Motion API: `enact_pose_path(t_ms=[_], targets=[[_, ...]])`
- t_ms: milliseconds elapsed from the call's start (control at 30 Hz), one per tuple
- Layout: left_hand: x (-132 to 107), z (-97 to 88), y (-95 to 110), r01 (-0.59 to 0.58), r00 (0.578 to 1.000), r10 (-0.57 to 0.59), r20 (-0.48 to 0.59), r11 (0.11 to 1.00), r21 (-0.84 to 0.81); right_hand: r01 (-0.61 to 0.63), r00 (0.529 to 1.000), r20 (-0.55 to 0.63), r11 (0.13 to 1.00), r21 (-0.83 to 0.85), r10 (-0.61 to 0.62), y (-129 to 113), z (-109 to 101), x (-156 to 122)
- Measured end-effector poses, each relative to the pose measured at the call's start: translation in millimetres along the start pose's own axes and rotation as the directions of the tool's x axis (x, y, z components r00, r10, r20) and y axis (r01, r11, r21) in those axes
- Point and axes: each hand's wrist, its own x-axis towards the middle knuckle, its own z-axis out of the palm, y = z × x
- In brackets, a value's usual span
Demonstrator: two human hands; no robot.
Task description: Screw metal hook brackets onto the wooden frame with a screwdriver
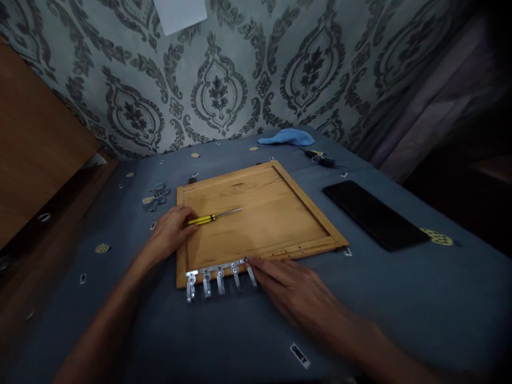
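The screwdriver (214, 216) lies on the board (276, 213), long axis running left to right, yellow ribbed handle leftward, thin steel shaft pointing right and slightly away. The left hand (170, 232) rests on the board's left frame, fingers loosely curled, tips touching the handle's end; whether they pinch it I cannot tell. The board is a flat pale-wood panel with a raised frame, lying on the cloth-covered bench (400, 298). Along its near edge runs a shiny metal hook rail (218, 272), five hooks pointing toward the person. The right hand (288, 282) lies flat, fingers together, tips touching the rail's right end. A black slab (374, 213) lies right of the board
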Motion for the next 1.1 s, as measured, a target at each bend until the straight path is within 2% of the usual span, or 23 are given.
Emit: enact_pose_path(t_ms=[133,267,433,567,700,767,867,967,1100], targets=[[2.2,-1.8,-2.2,0.009,1.000,-0.009,0.002,0.996,-0.088,0.004,1.000,0.007,1.000,0.002,-0.004,-1.0,-4.5,2.1],[3.5,-5.8,-0.6,0.002,0.997,-0.022,-0.073,0.965,-0.261,0.015,1.000,0.000,1.000,0.020,-0.015,-3.3,-9.1,5.2],[3.7,-9.6,10.3,-0.056,0.970,-0.085,-0.228,0.832,-0.552,0.002,1.000,-0.003,1.000,0.012,-0.002,-4.5,-10.6,6.2],[-0.6,-13.2,29.2,-0.160,0.932,-0.119,-0.343,0.712,-0.683,0.008,1.000,-0.022,1.000,0.003,-0.008,-3.8,-9.8,6.0],[-3.1,-20.3,58.9,-0.277,0.897,-0.098,-0.432,0.635,-0.721,0.007,1.000,-0.015,1.000,0.003,-0.007,-2.2,-4.9,3.6],[-2.6,-24.4,76.6,-0.352,0.886,-0.045,-0.462,0.584,-0.732,0.008,1.000,-0.003,1.000,0.006,-0.008,-1.4,-2.5,2.5],[-2.3,-25.2,100.4,-0.431,0.873,0.061,-0.483,0.562,-0.707,0.014,1.000,-0.013,1.000,0.013,-0.014,-1.2,-2.6,3.3],[-5.4,-15.8,114.7,-0.486,0.840,0.094,-0.534,0.569,-0.663,0.030,0.999,-0.041,0.999,0.029,-0.029,-2.1,-6.3,6.1],[-12.6,1.7,118.4,-0.476,0.827,0.120,-0.550,0.670,-0.570,0.031,0.997,-0.067,0.999,0.026,-0.030,-2.8,-6.8,7.4]])
